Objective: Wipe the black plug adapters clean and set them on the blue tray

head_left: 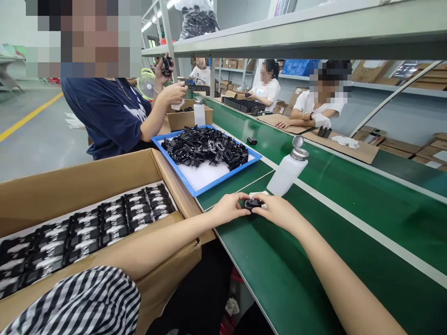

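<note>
My left hand (pixel 228 208) and my right hand (pixel 275 211) meet over the green conveyor belt (pixel 279 260), pinching a black plug adapter (pixel 252 204) between their fingers. A scrap of white cloth (pixel 259 193) shows just behind the adapter, held against it. Beyond my hands, a blue tray (pixel 226 177) lined with white foam carries a heap of similar black adapters (pixel 206 146). A white dispenser bottle (pixel 288 170) with a metal pump top stands close to my right hand.
An open cardboard box (pixel 77 181) on my left holds rows of packed black adapters (pixel 87 235). A striped sleeve (pixel 80 302) crosses the near left. Co-workers sit along the belt, handling similar items. Metal shelving (pixel 314 32) runs overhead.
</note>
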### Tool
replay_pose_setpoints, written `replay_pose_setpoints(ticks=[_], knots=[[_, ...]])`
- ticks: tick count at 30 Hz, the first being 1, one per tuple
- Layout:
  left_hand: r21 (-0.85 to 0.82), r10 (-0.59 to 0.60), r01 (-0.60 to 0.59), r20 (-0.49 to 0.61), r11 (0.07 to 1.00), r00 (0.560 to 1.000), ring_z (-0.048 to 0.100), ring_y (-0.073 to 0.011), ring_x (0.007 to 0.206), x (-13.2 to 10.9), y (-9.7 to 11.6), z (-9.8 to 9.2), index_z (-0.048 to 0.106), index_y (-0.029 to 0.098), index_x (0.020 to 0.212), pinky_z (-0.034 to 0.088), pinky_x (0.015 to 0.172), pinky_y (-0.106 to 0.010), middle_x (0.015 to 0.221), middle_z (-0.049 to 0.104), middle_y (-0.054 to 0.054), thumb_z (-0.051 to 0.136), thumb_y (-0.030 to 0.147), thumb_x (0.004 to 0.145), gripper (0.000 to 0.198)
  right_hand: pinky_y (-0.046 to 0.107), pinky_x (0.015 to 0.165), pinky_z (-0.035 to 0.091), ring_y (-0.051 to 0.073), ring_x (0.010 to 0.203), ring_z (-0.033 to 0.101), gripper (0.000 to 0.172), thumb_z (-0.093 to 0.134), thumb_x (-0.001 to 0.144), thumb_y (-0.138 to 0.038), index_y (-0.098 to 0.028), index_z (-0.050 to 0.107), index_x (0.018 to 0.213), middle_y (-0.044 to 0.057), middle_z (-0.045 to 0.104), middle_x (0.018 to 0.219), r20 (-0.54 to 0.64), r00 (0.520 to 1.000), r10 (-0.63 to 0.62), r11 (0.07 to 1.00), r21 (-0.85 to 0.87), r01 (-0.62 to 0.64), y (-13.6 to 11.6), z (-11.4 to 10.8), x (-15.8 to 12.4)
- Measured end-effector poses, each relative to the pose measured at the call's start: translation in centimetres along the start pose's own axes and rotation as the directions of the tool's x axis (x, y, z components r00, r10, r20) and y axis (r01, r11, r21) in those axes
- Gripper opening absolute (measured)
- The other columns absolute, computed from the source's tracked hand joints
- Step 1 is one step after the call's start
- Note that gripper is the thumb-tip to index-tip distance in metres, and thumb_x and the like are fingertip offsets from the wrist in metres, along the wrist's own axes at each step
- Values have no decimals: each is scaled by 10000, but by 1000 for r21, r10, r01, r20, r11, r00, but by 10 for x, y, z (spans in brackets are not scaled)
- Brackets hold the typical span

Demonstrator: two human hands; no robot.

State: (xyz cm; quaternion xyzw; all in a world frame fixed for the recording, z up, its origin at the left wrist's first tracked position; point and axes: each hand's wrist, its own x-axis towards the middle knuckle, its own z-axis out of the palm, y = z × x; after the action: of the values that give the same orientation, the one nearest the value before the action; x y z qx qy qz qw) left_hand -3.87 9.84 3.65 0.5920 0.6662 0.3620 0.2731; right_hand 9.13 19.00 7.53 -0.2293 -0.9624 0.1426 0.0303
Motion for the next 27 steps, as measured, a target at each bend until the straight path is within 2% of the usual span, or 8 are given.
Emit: replay_pose_setpoints(ticks=[3, 6, 8, 11, 13, 16, 23, 27], knots=[[149, 40, -48, 55, 988, 998, 525, -118, 547, 0, 6, -8, 461, 174, 1010, 365, 534, -190, 584, 554, 27, 531, 290, 653, 381, 244, 596, 371, 173, 750, 516, 210, 505, 668, -260, -217, 541, 870, 25, 576, 829, -2, 1000, 13, 1000, 7, -13, 0, 2, 2], [411, 51, -101, 131, 906, 990, 524, -154, 573, 9, 20, -19, 549, 189, 910, 347, 513, -211, 598, 560, -5, 520, 327, 658, 289, 245, 582, 365, 176, 733, 512, 217, 545, 645, -268, -204, 566, 851, 36, 574, 794, 4, 1000, 15, 1000, -8, -15, -2, 2, 6], [567, 8, -120, 196, 815, 981, 518, -181, 560, 20, 33, -26, 602, 183, 772, 331, 478, -224, 556, 540, -22, 558, 323, 622, 210, 244, 553, 356, 180, 705, 509, 214, 569, 626, -275, -198, 583, 825, 45, 567, 763, 20, 1000, 11, 999, -53, -10, -5, 0, 8], [688, -99, -147, 305, 711, 947, 497, -198, 492, 36, 54, -30, 598, 151, 593, 309, 425, -232, 430, 441, -9, 646, 266, 522, 144, 239, 535, 344, 185, 696, 502, 191, 601, 592, -261, -185, 602, 766, 56, 556, 738, 46, 999, -10, 993, -118, 16, -7, -5, 13], [710, -127, -176, 351, 682, 928, 476, -191, 448, 44, 62, -31, 565, 143, 509, 300, 410, -233, 371, 354, 15, 675, 242, 477, 152, 232, 545, 342, 182, 714, 498, 200, 626, 562, -242, -193, 603, 754, 47, 555, 749, 73, 997, -26, 993, -110, 34, -9, -9, 15], [698, -115, -196, 372, 689, 921, 451, -174, 412, 47, 63, -31, 534, 151, 455, 289, 401, -229, 341, 294, 30, 676, 252, 475, 175, 221, 564, 335, 165, 725, 497, 183, 625, 563, -202, -218, 602, 744, 19, 562, 748, 123, 991, -43, 997, -63, 52, -11, -14, 15], [644, -78, -187, 359, 742, 930, 472, -153, 460, 40, 42, -34, 605, 155, 598, 232, 384, -211, 456, 485, -10, 625, 302, 553, 155, 228, 552, 314, 148, 641, 500, 133, 595, 607, -199, -195, 597, 739, 14, 565, 677, 175, 984, -44, 995, -76, 58, -14, -20, 15], [491, -34, -193, 416, 850, 909, 491, -118, 511, 38, 32, -37, 609, 185, 716, 255, 417, -182, 544, 560, 10, 611, 281, 579, 167, 243, 579, 315, 156, 663, 493, 158, 595, 614, -266, -176, 571, 743, 20, 558, 702, 160, 985, -64, 991, -104, 81, -9, -16, 16]])
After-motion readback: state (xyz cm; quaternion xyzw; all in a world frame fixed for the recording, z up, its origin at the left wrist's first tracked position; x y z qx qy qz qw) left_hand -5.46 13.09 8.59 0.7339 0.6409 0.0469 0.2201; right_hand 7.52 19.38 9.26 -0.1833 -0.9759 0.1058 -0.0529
